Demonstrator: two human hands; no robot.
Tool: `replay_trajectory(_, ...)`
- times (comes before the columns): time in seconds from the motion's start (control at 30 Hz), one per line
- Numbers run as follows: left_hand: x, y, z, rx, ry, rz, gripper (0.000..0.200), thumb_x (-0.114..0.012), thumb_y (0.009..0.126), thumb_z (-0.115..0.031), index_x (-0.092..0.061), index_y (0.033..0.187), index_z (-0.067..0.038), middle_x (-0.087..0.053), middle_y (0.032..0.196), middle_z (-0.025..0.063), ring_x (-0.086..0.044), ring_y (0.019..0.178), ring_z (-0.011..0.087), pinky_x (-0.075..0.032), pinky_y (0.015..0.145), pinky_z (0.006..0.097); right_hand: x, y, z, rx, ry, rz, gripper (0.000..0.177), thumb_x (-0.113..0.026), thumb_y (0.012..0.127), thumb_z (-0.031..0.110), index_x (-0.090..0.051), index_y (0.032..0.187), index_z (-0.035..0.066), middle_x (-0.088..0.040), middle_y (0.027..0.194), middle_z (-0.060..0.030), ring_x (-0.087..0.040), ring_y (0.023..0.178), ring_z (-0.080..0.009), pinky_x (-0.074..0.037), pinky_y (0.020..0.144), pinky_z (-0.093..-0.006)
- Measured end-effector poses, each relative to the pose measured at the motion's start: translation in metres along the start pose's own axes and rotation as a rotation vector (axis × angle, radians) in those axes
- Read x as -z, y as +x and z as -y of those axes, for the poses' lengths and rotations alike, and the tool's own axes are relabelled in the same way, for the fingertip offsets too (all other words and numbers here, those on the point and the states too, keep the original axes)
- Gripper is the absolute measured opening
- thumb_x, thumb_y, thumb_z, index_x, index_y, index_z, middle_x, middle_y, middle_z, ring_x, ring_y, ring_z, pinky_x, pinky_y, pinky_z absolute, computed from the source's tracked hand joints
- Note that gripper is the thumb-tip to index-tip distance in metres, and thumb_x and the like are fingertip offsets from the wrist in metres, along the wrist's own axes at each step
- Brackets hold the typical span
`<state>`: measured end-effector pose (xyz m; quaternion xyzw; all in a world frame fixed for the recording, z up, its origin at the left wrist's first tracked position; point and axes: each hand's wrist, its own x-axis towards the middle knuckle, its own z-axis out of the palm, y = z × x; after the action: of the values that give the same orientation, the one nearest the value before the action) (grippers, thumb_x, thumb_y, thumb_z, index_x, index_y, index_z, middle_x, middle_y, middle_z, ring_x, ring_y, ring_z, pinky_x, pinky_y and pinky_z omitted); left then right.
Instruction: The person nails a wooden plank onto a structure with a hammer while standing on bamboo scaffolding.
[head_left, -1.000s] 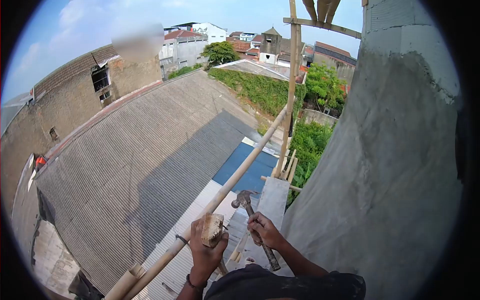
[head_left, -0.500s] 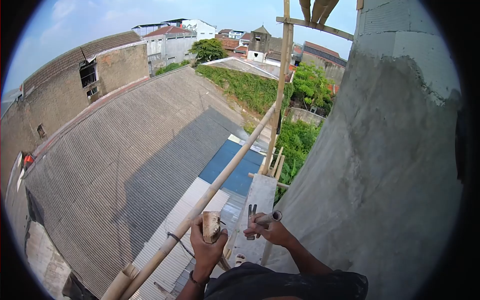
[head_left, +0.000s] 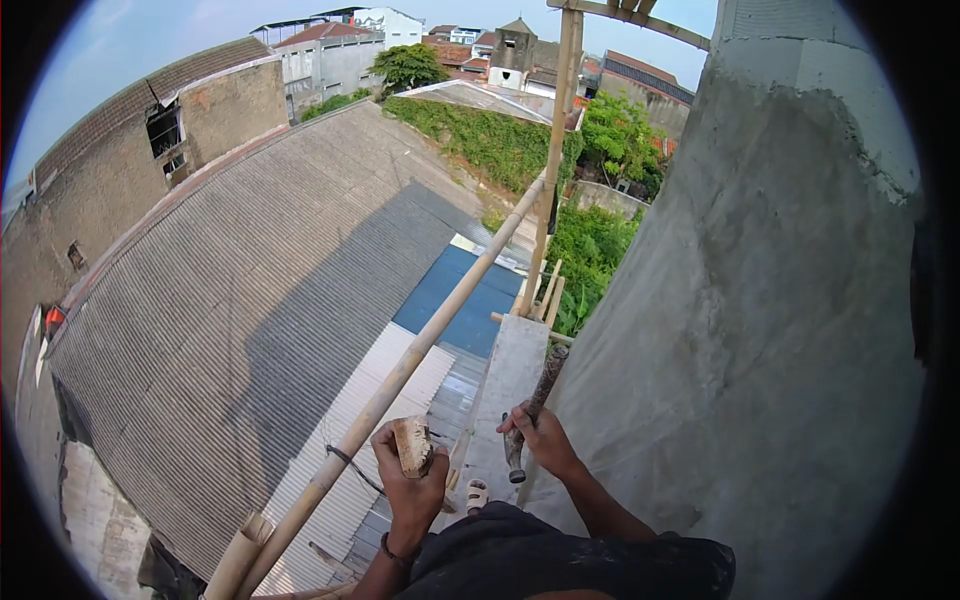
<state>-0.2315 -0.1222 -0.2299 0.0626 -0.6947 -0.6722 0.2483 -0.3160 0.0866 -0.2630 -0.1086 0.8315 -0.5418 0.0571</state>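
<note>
A short, rough wooden block (head_left: 412, 447) is gripped in my left hand (head_left: 410, 490), its fingers and thumb wrapped round the sides. To the right, my right hand (head_left: 545, 440) is closed round a hammer (head_left: 546, 383). The handle points up and away, and the metal head hangs below the fingers. Both hands are in front of my body, apart from each other, with a narrow grey plank (head_left: 512, 365) beyond and beneath them. A sandalled foot (head_left: 478, 494) shows below, between the hands.
A bamboo rail (head_left: 400, 375) runs diagonally on the left, joined to an upright pole (head_left: 556, 150). A grey plastered wall (head_left: 740, 330) rises on the right. Far below lie a corrugated roof (head_left: 220, 280) and a blue sheet (head_left: 465, 298).
The hammer has turned in my right hand, its handle now pointing up and away. The block has tilted slightly. The view has dipped a little.
</note>
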Motion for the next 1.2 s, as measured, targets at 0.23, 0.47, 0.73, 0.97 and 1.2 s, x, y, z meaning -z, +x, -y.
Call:
replay_trajectory(0.23, -0.011, -0.001, 0.002, 0.035, -0.010, -0.011, 0.053, -0.066, 0.075, 0.005, -0.039, 0.120, -0.002, -0.049, 0.104, 0.0081, -0.053, 0.095, 0.0148, -0.046, 0.084, 0.0282, 0.005, 0.006, 0.032, 0.078, 0.716, -0.155, 0.036, -0.049, 0.102, 0.030, -0.037, 0.074, 0.012, -0.033, 0.062, 0.0034, -0.031, 0.052, -0.0078, -0.031, 0.051, -0.0264)
replay_trajectory(0.47, -0.011, -0.010, -0.021, 0.078, -0.008, -0.004, 0.053, -0.067, 0.077, 0.007, -0.041, 0.123, 0.002, -0.055, 0.105, 0.0116, -0.058, 0.095, 0.0163, -0.050, 0.082, 0.0289, 0.017, -0.001, 0.114, 0.261, 0.973, -0.113, 0.043, -0.048, 0.102, 0.036, -0.034, 0.068, 0.012, -0.030, 0.057, 0.0032, -0.025, 0.046, -0.0063, -0.023, 0.043, -0.0248)
replay_trajectory(0.73, -0.009, -0.016, -0.018, 0.100, -0.050, -0.073, 0.049, -0.066, 0.077, 0.006, -0.041, 0.119, 0.001, -0.055, 0.101, 0.0100, -0.058, 0.092, 0.0159, -0.049, 0.081, 0.0285, 0.001, 0.005, 0.129, 0.274, 0.899, 0.062, 0.046, -0.038, 0.103, 0.044, -0.034, 0.067, 0.015, -0.026, 0.050, 0.0036, -0.020, 0.039, -0.0080, -0.022, 0.040, -0.0258)
replay_trajectory(0.97, -0.002, -0.021, -0.015, 0.107, -0.035, -0.114, 0.049, -0.066, 0.077, 0.005, -0.041, 0.119, 0.001, -0.055, 0.100, 0.0097, -0.057, 0.092, 0.0148, -0.049, 0.080, 0.0280, -0.018, 0.009, 0.114, 0.210, 1.111, 0.233, 0.046, -0.037, 0.103, 0.039, -0.035, 0.064, 0.015, -0.031, 0.053, 0.0017, -0.023, 0.039, -0.0084, -0.024, 0.040, -0.0259)
replay_trajectory(1.2, 0.006, -0.023, -0.008, 0.146, -0.032, -0.196, 0.049, -0.067, 0.076, 0.002, -0.042, 0.118, -0.001, -0.055, 0.098, 0.0078, -0.057, 0.088, 0.0131, -0.049, 0.077, 0.0271, -0.043, 0.005, 0.097, 0.352, 1.240, 0.201, 0.049, -0.035, 0.103, 0.041, -0.035, 0.062, 0.015, -0.031, 0.053, 0.0013, -0.023, 0.039, -0.0100, -0.027, 0.041, -0.0275)
